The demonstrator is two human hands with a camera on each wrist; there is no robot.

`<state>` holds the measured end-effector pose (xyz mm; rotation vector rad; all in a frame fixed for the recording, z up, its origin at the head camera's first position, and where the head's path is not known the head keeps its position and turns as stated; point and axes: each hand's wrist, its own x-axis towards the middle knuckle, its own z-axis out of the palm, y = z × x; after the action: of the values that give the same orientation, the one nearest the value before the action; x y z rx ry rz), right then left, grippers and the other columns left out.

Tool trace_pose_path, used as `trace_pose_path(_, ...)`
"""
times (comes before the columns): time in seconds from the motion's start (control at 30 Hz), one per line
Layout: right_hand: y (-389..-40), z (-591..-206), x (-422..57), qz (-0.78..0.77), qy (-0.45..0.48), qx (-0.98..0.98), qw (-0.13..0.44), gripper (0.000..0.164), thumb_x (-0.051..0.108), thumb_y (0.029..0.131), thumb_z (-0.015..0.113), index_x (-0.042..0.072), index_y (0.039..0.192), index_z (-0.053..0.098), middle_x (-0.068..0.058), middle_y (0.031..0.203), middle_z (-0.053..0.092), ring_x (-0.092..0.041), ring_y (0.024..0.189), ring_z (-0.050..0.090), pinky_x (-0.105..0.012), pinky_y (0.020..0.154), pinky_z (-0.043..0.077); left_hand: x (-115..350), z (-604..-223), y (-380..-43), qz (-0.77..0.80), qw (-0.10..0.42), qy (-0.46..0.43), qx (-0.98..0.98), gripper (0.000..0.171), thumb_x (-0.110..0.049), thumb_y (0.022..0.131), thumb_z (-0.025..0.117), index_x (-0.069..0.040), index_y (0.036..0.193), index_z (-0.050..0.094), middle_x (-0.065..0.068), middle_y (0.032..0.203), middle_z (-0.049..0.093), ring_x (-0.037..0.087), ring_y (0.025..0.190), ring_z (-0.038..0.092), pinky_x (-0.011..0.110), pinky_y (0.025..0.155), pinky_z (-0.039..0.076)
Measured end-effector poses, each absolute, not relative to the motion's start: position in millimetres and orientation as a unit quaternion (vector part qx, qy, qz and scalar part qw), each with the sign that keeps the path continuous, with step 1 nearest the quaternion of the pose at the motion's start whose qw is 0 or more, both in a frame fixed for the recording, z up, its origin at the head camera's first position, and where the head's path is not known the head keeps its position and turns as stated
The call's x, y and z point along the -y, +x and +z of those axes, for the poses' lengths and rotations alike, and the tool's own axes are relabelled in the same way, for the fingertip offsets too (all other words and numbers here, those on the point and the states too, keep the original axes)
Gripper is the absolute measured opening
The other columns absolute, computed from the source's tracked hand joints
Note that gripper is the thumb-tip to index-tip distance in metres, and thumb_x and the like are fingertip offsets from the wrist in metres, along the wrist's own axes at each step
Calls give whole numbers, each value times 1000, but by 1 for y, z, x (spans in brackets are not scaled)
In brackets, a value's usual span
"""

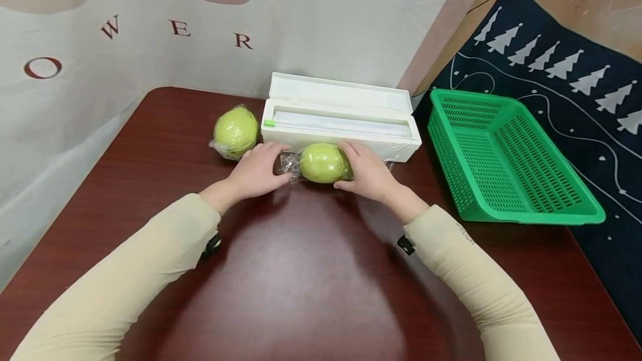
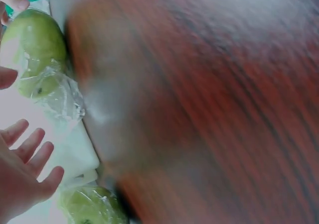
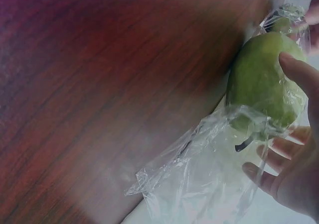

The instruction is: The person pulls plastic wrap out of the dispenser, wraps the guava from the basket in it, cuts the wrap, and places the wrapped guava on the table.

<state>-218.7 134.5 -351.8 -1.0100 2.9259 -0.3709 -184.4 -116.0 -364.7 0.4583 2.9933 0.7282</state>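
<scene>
A green pear (image 1: 323, 164) in clear plastic wrap lies in front of an opened white cling film box (image 1: 346, 137). My right hand (image 1: 370, 174) holds the pear's right end, thumb on the near side and fingers on the far side. Beyond the dark stem, loose wrap (image 3: 199, 169) spreads out in the right wrist view. My left hand (image 1: 258, 170) has its fingers spread around the bunched wrap (image 1: 291, 165) at the pear's left end, with a gap between thumb and fingers. Left of the box sits another wrapped pear (image 1: 234, 131).
A green plastic basket (image 1: 451, 183) stands at the right side of the dark red wooden table (image 1: 301, 272). The box's lid (image 1: 341, 93) is raised at the back, near the pale printed wall cloth (image 1: 321, 21). A green slider (image 1: 270, 123) sits at the box's left end.
</scene>
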Motion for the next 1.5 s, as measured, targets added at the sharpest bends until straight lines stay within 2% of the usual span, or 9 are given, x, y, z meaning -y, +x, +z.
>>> trace_pose_path(0.13, -216, -349, -134, -118, -323, -939, 2, 84, 34, 76, 76, 5, 141, 33, -16, 141, 42, -32, 130, 40, -48, 108, 34, 111, -360, -184, 266, -22, 126, -956, 55, -31, 86, 59, -3, 132, 48, 16, 131, 52, 33, 124, 45, 49, 104, 35)
trace_pose_path(0.23, -216, -345, -133, -115, -325, -939, -9, 80, 35, 78, 74, 4, 140, 36, -16, 138, 45, -32, 129, 41, -46, 108, 34, 107, -360, -187, 296, -74, 79, -949, 54, -31, 88, 60, 0, 131, 47, 18, 128, 52, 33, 122, 46, 47, 104, 36)
trace_pose_path(0.33, -216, -341, -131, -119, -325, -938, -20, 76, 35, 79, 74, 2, 138, 40, -17, 134, 49, -32, 126, 44, -43, 108, 34, 105, -361, -197, 304, -133, 36, -943, 62, -32, 86, 65, 2, 132, 43, 20, 128, 50, 35, 122, 44, 46, 105, 35)
trace_pose_path(0.43, -215, -337, -128, -129, -324, -937, -25, 72, 35, 80, 73, 1, 135, 43, -17, 131, 52, -32, 123, 46, -42, 107, 35, 108, -360, -210, 273, -162, 11, -948, 75, -38, 80, 71, 1, 136, 38, 20, 133, 47, 35, 126, 40, 46, 107, 31)
trace_pose_path(0.63, -215, -332, -120, -146, -319, -936, -19, 67, 36, 82, 70, 2, 134, 46, -15, 132, 53, -30, 124, 47, -41, 106, 36, 129, -361, -233, 198, -129, -15, -971, 90, -48, 75, 72, -5, 144, 32, 15, 143, 42, 34, 132, 35, 47, 110, 22)
trace_pose_path(0.87, -227, -322, -98, -200, -296, -934, 12, 61, 35, 87, 64, 5, 137, 44, -12, 138, 49, -26, 130, 42, -37, 111, 32, 137, -358, -236, 167, -136, 12, -977, 66, -47, 76, 72, -7, 124, 56, 13, 127, 59, 38, 132, 37, 51, 110, 15)
trace_pose_path(1.03, -245, -323, -75, -289, -276, -916, 24, 54, 27, 88, 64, 5, 134, 48, -11, 137, 51, -24, 130, 44, -34, 112, 30, 137, -360, -237, 133, -116, 23, -984, 70, -51, 79, 67, -7, 132, 52, 12, 130, 58, 37, 133, 37, 54, 111, 12)
trace_pose_path(1.2, -260, -329, -47, -334, -265, -904, 22, 48, 27, 87, 66, 6, 129, 55, -11, 129, 59, -22, 123, 52, -32, 108, 36, 143, -361, -234, 124, -108, 37, -986, 69, -51, 81, 66, -8, 133, 51, 12, 130, 57, 36, 131, 41, 55, 111, 14)
trace_pose_path(1.5, -272, -334, -16, -347, -259, -901, 21, 39, 21, 85, 68, 5, 120, 62, -10, 119, 65, -22, 112, 58, -31, 98, 44, 147, -359, -233, 139, -123, 82, -979, 63, -47, 80, 69, -7, 127, 55, 10, 132, 57, 33, 128, 46, 47, 112, 21)
